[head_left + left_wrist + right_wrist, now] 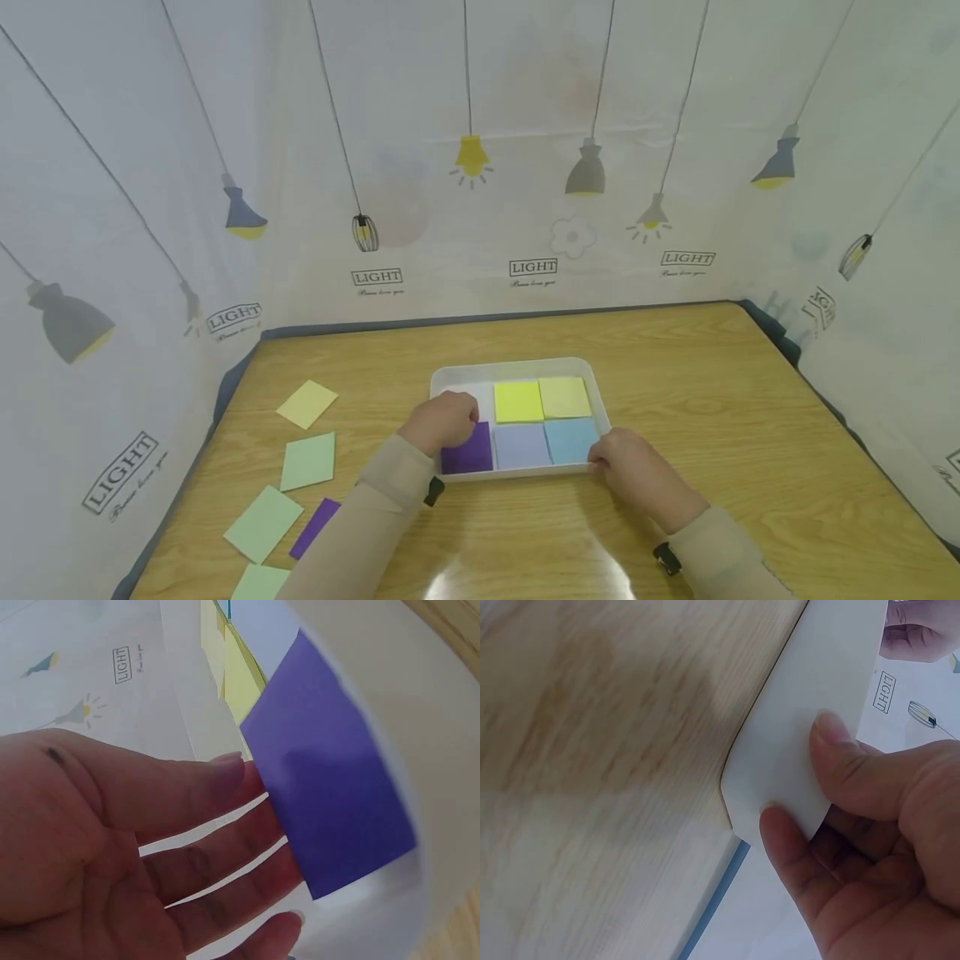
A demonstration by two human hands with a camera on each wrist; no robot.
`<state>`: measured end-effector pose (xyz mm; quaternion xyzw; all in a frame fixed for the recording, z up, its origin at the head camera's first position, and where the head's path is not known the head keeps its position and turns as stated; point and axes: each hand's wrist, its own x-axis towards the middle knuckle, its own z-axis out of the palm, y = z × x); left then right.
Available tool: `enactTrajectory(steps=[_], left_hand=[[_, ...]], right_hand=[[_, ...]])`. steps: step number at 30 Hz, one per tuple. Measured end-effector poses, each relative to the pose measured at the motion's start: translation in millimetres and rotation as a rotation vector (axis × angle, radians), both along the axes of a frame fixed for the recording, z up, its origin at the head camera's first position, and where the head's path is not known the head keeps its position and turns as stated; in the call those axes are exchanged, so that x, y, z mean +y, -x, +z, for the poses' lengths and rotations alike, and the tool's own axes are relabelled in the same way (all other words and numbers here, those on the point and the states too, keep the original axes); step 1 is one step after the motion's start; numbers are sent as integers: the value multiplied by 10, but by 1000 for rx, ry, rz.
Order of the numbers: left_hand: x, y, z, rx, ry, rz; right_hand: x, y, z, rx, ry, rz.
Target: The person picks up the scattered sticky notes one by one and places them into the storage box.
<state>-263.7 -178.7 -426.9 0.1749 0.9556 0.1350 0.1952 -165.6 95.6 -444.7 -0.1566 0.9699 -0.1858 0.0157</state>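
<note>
A white tray (510,474) holds square sticky notes: purple (467,454), lavender (522,447), light blue (572,442), bright yellow (518,402) and pale yellow (565,397). Over its left side, my left hand (444,419) touches the far edge of the purple note. The left wrist view shows the fingers fairly straight with gaps between them; several fingertips meet or pass behind that edge, and the thumb (217,780) lies just beside it. At the tray's near right corner, my right hand (637,471) grips the wall between thumb (847,757) and fingers.
Left of the tray on the wooden table (720,400) lie a pale yellow note (307,404), several pale green notes (308,461) and a purple note (313,528) partly hidden by my left sleeve. A lamp-patterned cloth (420,167) hangs around the back and sides.
</note>
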Motion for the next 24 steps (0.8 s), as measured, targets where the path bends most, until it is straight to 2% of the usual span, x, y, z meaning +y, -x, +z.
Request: enactTrajectory(steps=[6,24], left_hand=[[18,-24,-10,-22,7,8],[-46,-46,-54,29,15,0]], right_hand=[[5,-15,1,-8,-10,-11],[-31,6,-10,-19,-20,-27]])
